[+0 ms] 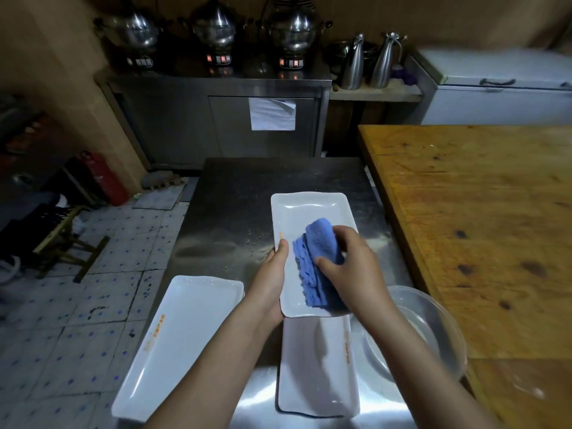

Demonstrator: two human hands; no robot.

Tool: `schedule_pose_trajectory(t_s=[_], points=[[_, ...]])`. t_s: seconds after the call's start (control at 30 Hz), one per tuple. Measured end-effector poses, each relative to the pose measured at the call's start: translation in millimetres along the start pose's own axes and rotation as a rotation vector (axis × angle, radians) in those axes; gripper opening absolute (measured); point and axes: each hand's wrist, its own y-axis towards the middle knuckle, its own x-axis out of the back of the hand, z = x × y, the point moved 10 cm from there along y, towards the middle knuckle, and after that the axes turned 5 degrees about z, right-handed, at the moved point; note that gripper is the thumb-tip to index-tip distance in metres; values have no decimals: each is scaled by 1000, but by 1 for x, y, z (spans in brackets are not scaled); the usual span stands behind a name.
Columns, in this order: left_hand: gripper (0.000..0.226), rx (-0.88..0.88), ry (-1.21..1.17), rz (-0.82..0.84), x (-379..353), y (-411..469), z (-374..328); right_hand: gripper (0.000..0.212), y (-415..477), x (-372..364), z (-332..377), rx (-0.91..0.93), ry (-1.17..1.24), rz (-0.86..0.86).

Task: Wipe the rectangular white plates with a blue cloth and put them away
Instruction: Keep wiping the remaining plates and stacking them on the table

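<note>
My left hand (pixel 272 274) grips the left rim of the plate (pixel 309 209), thumb on top, over the table (pixel 235 187). The plate's long axis runs near to far. My right hand (pixel 353 267), fingers curled, holds the folded cloth (pixel 315 258) on the near half, so the bare far end lies straight ahead.

Left plate (pixel 198 308): you see one line of orange print along its left rim, too blurred to read.
Near plate (pixel 312 382): orange print runs down its right rim; you cannot make out the letters.
Middle plate (pixel 305 212): a trace of orange print at its left rim, unreadable.
Paper sheet (pixel 272 114): stuck on the steel cabinet door (pixel 235 137), no writing legible.
Cooker panels (pixel 218 59): three red-lit displays, digits unreadable.
</note>
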Motion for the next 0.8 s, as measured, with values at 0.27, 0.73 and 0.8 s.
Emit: schedule_pose_trajectory(t_s=[0.27, 0.73, 0.8], points=[[34, -132, 110, -87, 2, -25, -7, 54, -39, -47, 40, 444, -624, 287], [37, -219, 151, -34, -5, -55, -17, 57, 25, -9, 65, 391, -673, 122], [33, -246, 138, -66, 7, -58, -25, 57, 15, -5, 51, 316, -686, 123]])
